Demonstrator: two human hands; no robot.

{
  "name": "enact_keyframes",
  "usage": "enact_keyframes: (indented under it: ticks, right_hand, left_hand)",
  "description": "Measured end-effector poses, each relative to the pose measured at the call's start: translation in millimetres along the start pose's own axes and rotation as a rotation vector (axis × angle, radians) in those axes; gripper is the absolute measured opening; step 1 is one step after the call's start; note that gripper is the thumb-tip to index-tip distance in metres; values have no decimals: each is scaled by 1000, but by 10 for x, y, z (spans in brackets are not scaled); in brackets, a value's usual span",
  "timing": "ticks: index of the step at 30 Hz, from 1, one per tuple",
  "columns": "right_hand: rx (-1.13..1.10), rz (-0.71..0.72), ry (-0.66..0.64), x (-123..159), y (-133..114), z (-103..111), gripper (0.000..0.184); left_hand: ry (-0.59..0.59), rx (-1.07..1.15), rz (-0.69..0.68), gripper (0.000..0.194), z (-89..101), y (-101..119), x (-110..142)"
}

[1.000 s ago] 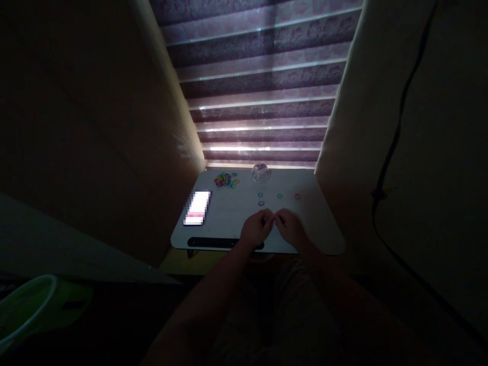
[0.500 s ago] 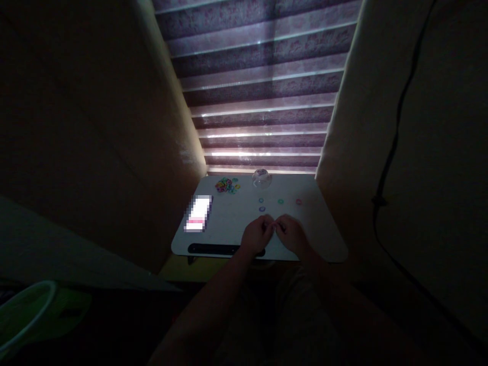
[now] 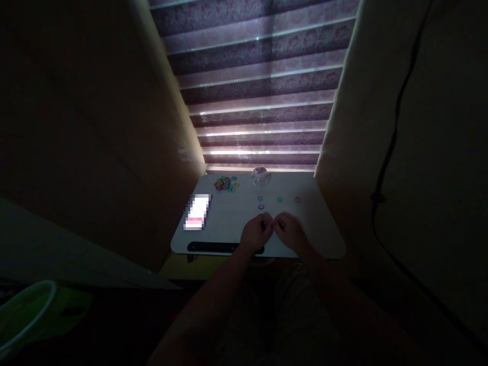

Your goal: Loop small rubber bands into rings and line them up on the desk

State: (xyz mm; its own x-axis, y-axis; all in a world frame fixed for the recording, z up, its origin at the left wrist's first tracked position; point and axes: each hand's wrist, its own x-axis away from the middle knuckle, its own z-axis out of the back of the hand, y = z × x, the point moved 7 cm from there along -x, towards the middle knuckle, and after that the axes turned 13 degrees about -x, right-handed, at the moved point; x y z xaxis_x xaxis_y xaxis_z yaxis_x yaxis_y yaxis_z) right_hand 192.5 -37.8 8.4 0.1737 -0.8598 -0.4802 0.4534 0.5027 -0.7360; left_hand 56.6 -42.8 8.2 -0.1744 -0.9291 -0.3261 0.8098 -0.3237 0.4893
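My left hand (image 3: 256,234) and my right hand (image 3: 290,232) meet above the white table (image 3: 229,221), fingertips pinched close together. Whatever lies between the fingertips is too small and dark to make out. Just beyond them are small coloured rings: a purple ring (image 3: 261,207), a teal ring (image 3: 260,198) behind it, a green ring (image 3: 279,200) and a red ring (image 3: 298,200) to the right. A pile of mixed coloured rings (image 3: 224,184) lies at the back left. A clear round container (image 3: 261,177) stands at the table's back edge.
A lit phone (image 3: 197,212), its screen blurred out, lies on the left of the table. Along the front edge runs a black strip (image 3: 213,247). Behind is a window blind (image 3: 259,109). A green basket (image 3: 53,310) stands low at left; a dark cable (image 3: 396,127) hangs at right.
Both hands stay together at nearly the same spot, with only a slight shift of the fingers. The whole view has moved a little; the rings lie as before.
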Motion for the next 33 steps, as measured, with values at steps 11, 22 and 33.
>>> enact_keyframes:
  ticks: [11, 22, 33]
  right_hand:
    - [23, 19, -22, -4, -39, 13, 15]
    - [-9, 26, -13, -9, -36, 16, 20]
    - [14, 21, 6, -5, 7, -1, 11]
  left_hand:
    - [-31, 14, 16, 26, 14, 24, 5]
    - [1, 82, -27, 21, 34, 49, -1]
    - [-41, 21, 0, 22, 17, 27, -1]
